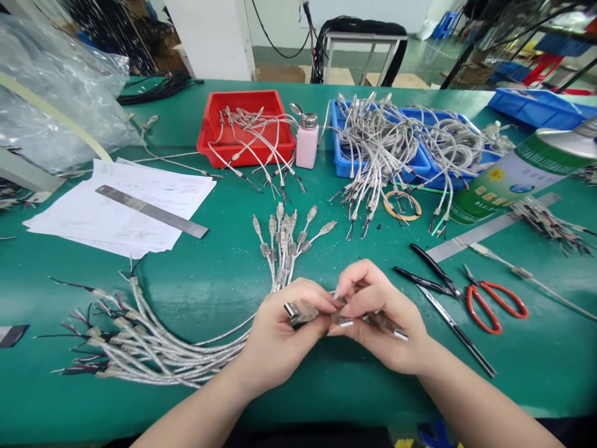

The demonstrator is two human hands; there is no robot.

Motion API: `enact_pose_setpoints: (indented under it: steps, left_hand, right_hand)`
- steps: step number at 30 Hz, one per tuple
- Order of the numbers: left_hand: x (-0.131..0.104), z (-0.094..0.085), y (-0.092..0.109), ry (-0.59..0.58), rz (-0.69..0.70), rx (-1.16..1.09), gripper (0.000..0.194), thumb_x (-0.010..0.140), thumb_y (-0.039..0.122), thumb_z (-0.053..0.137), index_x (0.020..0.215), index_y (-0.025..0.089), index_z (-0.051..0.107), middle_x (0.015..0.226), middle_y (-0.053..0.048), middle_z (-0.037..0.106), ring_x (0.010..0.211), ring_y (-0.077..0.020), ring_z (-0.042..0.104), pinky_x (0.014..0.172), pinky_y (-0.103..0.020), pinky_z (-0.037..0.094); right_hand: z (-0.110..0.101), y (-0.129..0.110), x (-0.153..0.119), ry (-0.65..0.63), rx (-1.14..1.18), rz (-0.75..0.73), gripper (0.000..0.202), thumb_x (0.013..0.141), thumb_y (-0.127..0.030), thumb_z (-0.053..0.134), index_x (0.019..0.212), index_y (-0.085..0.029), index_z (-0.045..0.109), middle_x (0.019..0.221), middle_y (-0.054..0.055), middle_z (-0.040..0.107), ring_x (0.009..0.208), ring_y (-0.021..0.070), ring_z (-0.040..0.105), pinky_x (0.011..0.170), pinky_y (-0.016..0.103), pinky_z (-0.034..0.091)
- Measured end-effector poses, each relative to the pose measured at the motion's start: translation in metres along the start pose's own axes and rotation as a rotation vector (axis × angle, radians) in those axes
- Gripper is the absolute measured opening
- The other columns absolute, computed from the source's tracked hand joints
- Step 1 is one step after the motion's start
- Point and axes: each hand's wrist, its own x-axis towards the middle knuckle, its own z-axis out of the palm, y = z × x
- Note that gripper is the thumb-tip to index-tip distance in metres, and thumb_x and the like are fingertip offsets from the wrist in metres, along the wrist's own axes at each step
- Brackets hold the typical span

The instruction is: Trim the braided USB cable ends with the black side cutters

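My left hand [284, 333] is closed on a USB plug [301, 311] whose metal end points left. Close against it, my right hand [385, 317] is closed around USB plugs [394, 328], with metal ends showing below the fingers. How many it grips is partly hidden. Behind my hands, a fan of clear-jacketed cable connectors [282, 242] lies on the green table. A bundle of silvery cables [177, 351] curves past my left wrist. Its stripped ends with thin red, black and white wires [93, 336] spread to the left.
A red tray [205, 134] and blue trays [342, 165] of cables stand behind, with a pink pump bottle [306, 143] between. Papers [116, 230] carry a steel ruler [152, 211]. Pliers [433, 274], tweezers [459, 333], orange-handled scissors [494, 302] and a large can [517, 174] are at right.
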Motion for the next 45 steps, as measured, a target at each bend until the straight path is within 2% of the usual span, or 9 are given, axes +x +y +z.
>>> enact_pose_setpoints:
  steps: [8, 13, 18, 23, 28, 34, 38, 41, 45]
  left_hand:
    - [0.001, 0.000, 0.001, 0.017, 0.017, 0.089, 0.014, 0.082, 0.006, 0.065, 0.086, 0.019, 0.071, 0.091, -0.004, 0.068, 0.087, -0.0153, 0.065, 0.080, -0.027, 0.051]
    - [0.003, -0.002, 0.000, 0.094, -0.002, 0.231, 0.014, 0.086, 0.010, 0.063, 0.091, 0.020, 0.071, 0.092, -0.003, 0.066, 0.088, -0.0145, 0.063, 0.080, -0.025, 0.049]
    - [0.000, -0.002, -0.002, 0.116, 0.041, 0.397, 0.014, 0.090, 0.013, 0.058, 0.091, 0.020, 0.070, 0.085, -0.002, 0.066, 0.079, -0.0140, 0.062, 0.072, -0.024, 0.048]
    - [-0.002, -0.002, -0.008, 0.121, 0.067, 0.615, 0.030, 0.093, 0.011, 0.051, 0.118, 0.020, 0.063, 0.088, -0.003, 0.063, 0.078, -0.0141, 0.061, 0.072, -0.025, 0.047]
    - [-0.003, 0.000, -0.013, 0.065, 0.146, 0.691, 0.028, 0.091, 0.011, 0.052, 0.113, 0.018, 0.067, 0.079, -0.003, 0.062, 0.072, -0.0158, 0.058, 0.067, -0.026, 0.046]
    - [-0.002, 0.000, -0.013, -0.017, 0.140, 0.551, 0.030, 0.090, 0.007, 0.051, 0.113, 0.019, 0.066, 0.084, -0.005, 0.059, 0.079, -0.0166, 0.058, 0.072, -0.028, 0.048]
    - [-0.001, 0.000, -0.012, -0.096, 0.106, 0.496, 0.033, 0.088, 0.007, 0.051, 0.113, 0.023, 0.065, 0.104, -0.008, 0.054, 0.094, -0.0198, 0.056, 0.080, -0.032, 0.049]
    - [-0.001, 0.002, -0.010, -0.017, 0.049, 0.509, 0.030, 0.085, 0.009, 0.056, 0.111, 0.023, 0.062, 0.112, -0.010, 0.051, 0.104, -0.0224, 0.054, 0.090, -0.037, 0.048]
    - [-0.001, 0.003, -0.006, 0.094, -0.028, 0.406, 0.011, 0.082, 0.011, 0.064, 0.088, 0.021, 0.066, 0.106, -0.007, 0.053, 0.103, -0.0209, 0.055, 0.091, -0.034, 0.047]
  right_hand:
    - [0.001, 0.000, -0.001, -0.005, -0.057, -0.039, 0.024, 0.085, -0.003, 0.065, 0.097, -0.021, 0.055, 0.102, 0.006, 0.052, 0.085, 0.0162, 0.054, 0.068, 0.030, 0.048]
    - [0.007, 0.003, -0.001, 0.175, -0.067, 0.078, 0.021, 0.092, -0.010, 0.060, 0.099, -0.022, 0.044, 0.102, 0.006, 0.059, 0.089, 0.0176, 0.059, 0.066, 0.028, 0.049]
    - [0.009, 0.009, -0.001, 0.266, -0.042, 0.167, 0.015, 0.095, -0.016, 0.056, 0.101, -0.022, 0.044, 0.092, 0.003, 0.061, 0.076, 0.0151, 0.058, 0.062, 0.026, 0.048]
    - [0.006, 0.004, -0.002, 0.137, -0.153, 0.061, 0.022, 0.095, -0.016, 0.058, 0.116, -0.021, 0.058, 0.080, 0.001, 0.057, 0.065, 0.0133, 0.053, 0.057, 0.025, 0.044]
    - [0.009, 0.001, 0.004, 0.070, -0.251, -0.084, 0.025, 0.096, -0.017, 0.059, 0.120, -0.020, 0.059, 0.071, -0.001, 0.057, 0.061, 0.0135, 0.050, 0.061, 0.028, 0.043]
    - [0.006, 0.000, 0.008, -0.047, -0.269, -0.138, 0.031, 0.097, -0.013, 0.053, 0.128, -0.017, 0.055, 0.075, 0.002, 0.059, 0.066, 0.0144, 0.049, 0.061, 0.027, 0.041]
    - [0.005, -0.002, 0.009, -0.084, -0.227, -0.099, 0.017, 0.099, -0.020, 0.054, 0.114, -0.020, 0.060, 0.079, 0.001, 0.062, 0.068, 0.0133, 0.055, 0.063, 0.026, 0.043]
    - [0.007, -0.003, 0.008, -0.002, -0.210, -0.067, 0.007, 0.097, -0.024, 0.060, 0.101, -0.019, 0.060, 0.072, 0.000, 0.060, 0.063, 0.0131, 0.051, 0.059, 0.026, 0.042]
    - [0.008, -0.005, 0.005, 0.028, -0.179, -0.030, 0.007, 0.094, -0.022, 0.063, 0.093, -0.019, 0.057, 0.069, 0.000, 0.058, 0.060, 0.0125, 0.047, 0.055, 0.024, 0.038]
